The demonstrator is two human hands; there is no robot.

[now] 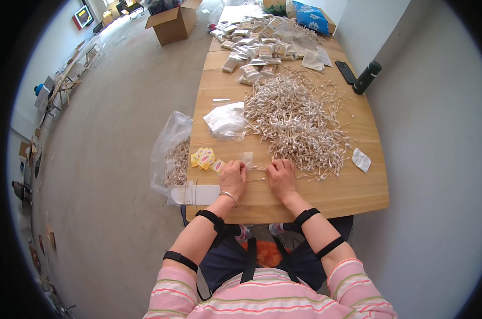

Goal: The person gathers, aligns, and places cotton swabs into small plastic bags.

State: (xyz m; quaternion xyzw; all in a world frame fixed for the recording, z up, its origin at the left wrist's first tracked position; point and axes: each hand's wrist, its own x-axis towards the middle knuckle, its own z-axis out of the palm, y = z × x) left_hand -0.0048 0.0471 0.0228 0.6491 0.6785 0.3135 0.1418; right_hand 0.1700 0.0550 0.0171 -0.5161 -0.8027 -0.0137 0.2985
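My left hand (234,179) is closed near the table's front edge, its fingertips at one end of a few cotton swabs (257,168). My right hand (282,177) pinches at the other end, so the swabs lie between the two hands. A small clear plastic bag (248,157) lies just beyond my left fingers. One loose swab (256,179) rests on the wood between my wrists. Beyond my right hand spreads a large heap of cotton swabs (299,117). Yellow and white cards (204,158) lie left of my left hand.
Clear bags (226,121) lie left of the heap; packed swab packets (257,45) pile farther back. A phone (346,72) and dark bottle (367,78) stand by the wall. Crumpled paper (361,160) is at right. A white strip (201,194) and a swab-filled bag (172,154) are at left.
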